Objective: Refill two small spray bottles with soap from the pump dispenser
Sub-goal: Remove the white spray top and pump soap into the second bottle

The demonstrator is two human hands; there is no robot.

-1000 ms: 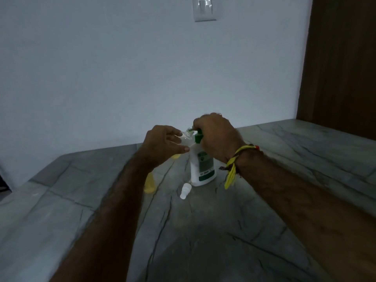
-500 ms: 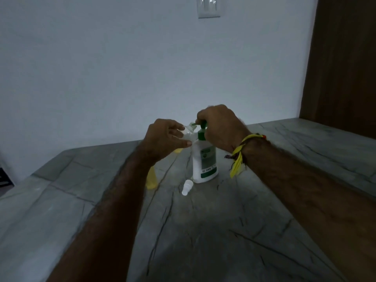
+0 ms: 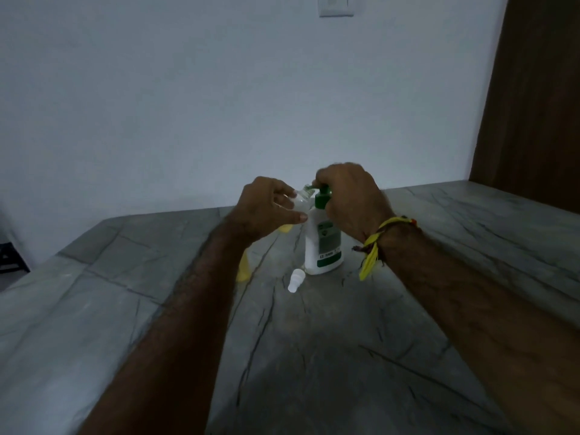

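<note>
Head view. A white plastic pump dispenser with a green label and green pump head point(image 3: 324, 243) stands upright on the grey veined stone table point(image 3: 345, 356), towards the far middle. The right hand point(image 3: 351, 199) sits over the pump head, fingers curled down around it; a yellow thread band point(image 3: 375, 246) circles that wrist. The left hand point(image 3: 270, 208) pinches a small clear spray bottle point(image 3: 301, 199) between fingers and thumb, its open mouth tilted up against the pump spout. A small white spray cap point(image 3: 296, 280) lies on the table just near of the dispenser. A yellow item point(image 3: 244, 271), largely hidden behind the left forearm, stands left of the dispenser; its kind cannot be told. A white wall switch plate point(image 3: 335, 6) is on the far wall.
</note>
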